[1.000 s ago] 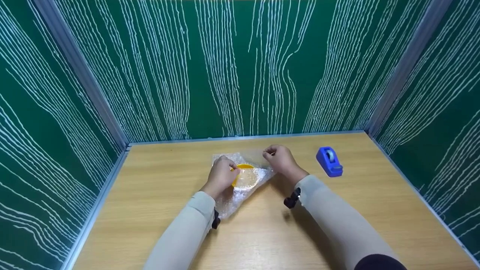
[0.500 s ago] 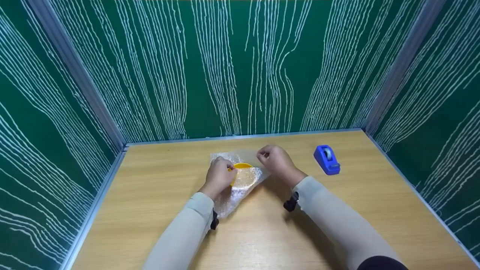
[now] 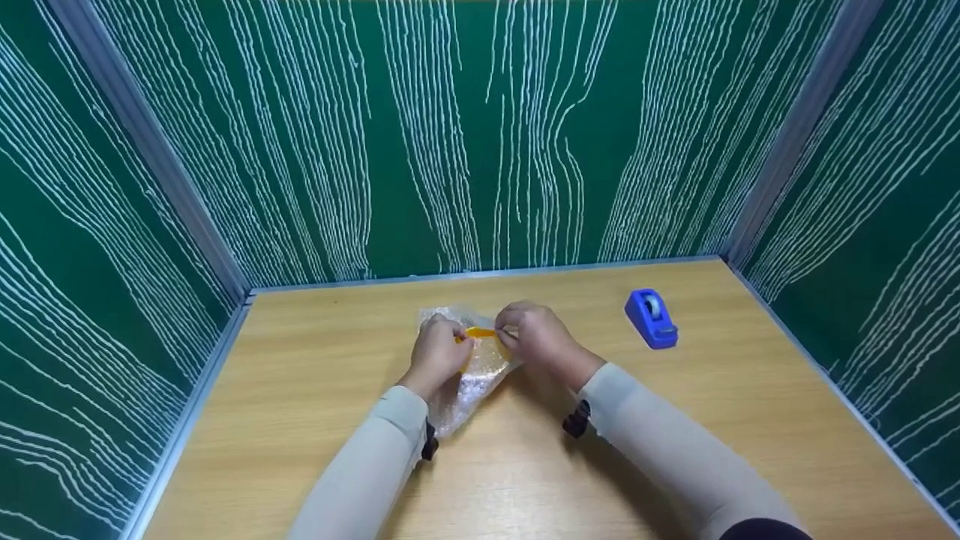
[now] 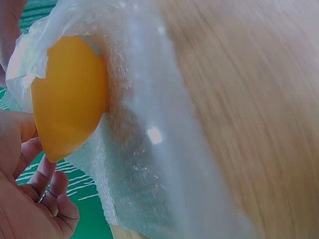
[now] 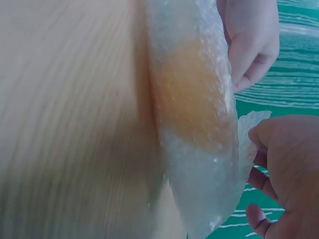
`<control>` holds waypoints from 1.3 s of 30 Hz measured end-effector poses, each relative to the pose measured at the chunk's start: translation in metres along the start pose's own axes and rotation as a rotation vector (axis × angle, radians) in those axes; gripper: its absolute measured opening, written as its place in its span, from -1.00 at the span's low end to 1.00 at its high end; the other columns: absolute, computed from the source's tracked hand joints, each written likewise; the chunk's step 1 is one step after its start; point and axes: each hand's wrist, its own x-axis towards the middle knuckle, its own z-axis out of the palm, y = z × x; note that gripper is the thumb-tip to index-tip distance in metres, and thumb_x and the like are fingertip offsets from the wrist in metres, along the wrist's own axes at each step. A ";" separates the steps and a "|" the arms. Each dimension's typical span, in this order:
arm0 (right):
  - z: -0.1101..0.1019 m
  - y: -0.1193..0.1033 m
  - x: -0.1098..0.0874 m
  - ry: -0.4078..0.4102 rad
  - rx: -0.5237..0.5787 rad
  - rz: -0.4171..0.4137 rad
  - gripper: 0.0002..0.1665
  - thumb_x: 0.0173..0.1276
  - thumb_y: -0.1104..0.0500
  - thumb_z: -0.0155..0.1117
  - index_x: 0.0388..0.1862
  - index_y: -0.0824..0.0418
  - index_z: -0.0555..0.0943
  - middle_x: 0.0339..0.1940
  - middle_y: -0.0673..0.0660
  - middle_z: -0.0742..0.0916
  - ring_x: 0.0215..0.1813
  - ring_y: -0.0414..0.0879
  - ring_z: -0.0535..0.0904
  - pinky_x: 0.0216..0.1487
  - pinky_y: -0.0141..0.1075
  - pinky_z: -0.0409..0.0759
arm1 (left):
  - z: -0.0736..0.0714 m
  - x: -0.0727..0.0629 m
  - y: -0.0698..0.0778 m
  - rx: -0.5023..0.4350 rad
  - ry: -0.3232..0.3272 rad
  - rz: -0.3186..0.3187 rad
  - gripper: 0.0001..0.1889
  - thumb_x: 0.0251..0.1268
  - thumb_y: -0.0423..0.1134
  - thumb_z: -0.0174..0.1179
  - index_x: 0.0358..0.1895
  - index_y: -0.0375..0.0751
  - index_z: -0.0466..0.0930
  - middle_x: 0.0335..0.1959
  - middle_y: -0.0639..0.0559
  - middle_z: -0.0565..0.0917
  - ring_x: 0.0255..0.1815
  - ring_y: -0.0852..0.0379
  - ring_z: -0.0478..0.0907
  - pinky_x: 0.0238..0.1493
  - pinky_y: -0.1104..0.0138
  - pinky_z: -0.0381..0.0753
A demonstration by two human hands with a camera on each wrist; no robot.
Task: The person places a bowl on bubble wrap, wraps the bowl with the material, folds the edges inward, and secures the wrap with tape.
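While wrap (image 4: 142,169) is partly hiding the bowl (image 4: 72,99), the left hand (image 3: 436,349) is pinching its rim, the right hand (image 3: 540,334) wrap alongside.

"What are you holding?"

"With my left hand (image 3: 437,349) I'm pinching the rim of a yellow bowl (image 4: 72,99) — smooth, round-sided, sitting upright with its opening facing up."

"And what's lying around it?"

"Clear, crinkled bubble wrap (image 4: 137,181). It's spreading beneath the bowl on the wooden table (image 3: 322,390) and folding over the near right side, covering part of the opening."

"Is any yellow showing?"

"Yes, the far rim and the left side are peeking out bare; on the right, the colour is glowing blurred through the bubbles."

"And your right hand (image 3: 541,336)?"

"It's gripping a loose edge of the wrap — just beside the rim."
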 end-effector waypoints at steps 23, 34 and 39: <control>-0.004 0.005 -0.017 -0.231 -0.094 -0.275 -0.55 0.72 -0.16 0.38 0.38 0.01 0.82 0.52 0.02 0.79 0.63 0.14 0.63 0.66 0.28 0.56 | 0.006 0.007 -0.014 -0.021 0.033 0.094 -0.86 0.49 -0.23 0.41 -0.32 -0.11 0.77 -0.01 -0.07 0.61 0.15 -0.10 0.54 0.30 0.06 0.71; -0.006 0.009 -0.021 -0.296 -0.091 -0.247 -0.28 0.59 -0.44 0.36 0.45 -0.03 0.78 0.63 -0.02 0.71 0.70 0.12 0.56 0.73 0.14 0.53 | -0.005 -0.002 -0.005 -0.077 -0.061 -0.045 -0.93 0.60 -0.19 0.44 -0.07 -0.06 0.76 0.25 -0.05 0.57 0.37 -0.08 0.53 0.61 0.05 0.67; -0.006 0.009 -0.020 -0.316 -0.099 -0.226 -0.27 0.57 -0.45 0.37 0.46 -0.06 0.77 0.64 -0.05 0.69 0.71 0.10 0.56 0.74 0.13 0.52 | -0.022 0.001 -0.009 -0.128 -0.062 -0.068 -0.91 0.63 -0.19 0.41 0.03 -0.05 0.79 0.30 -0.06 0.60 0.43 -0.10 0.57 0.67 -0.01 0.59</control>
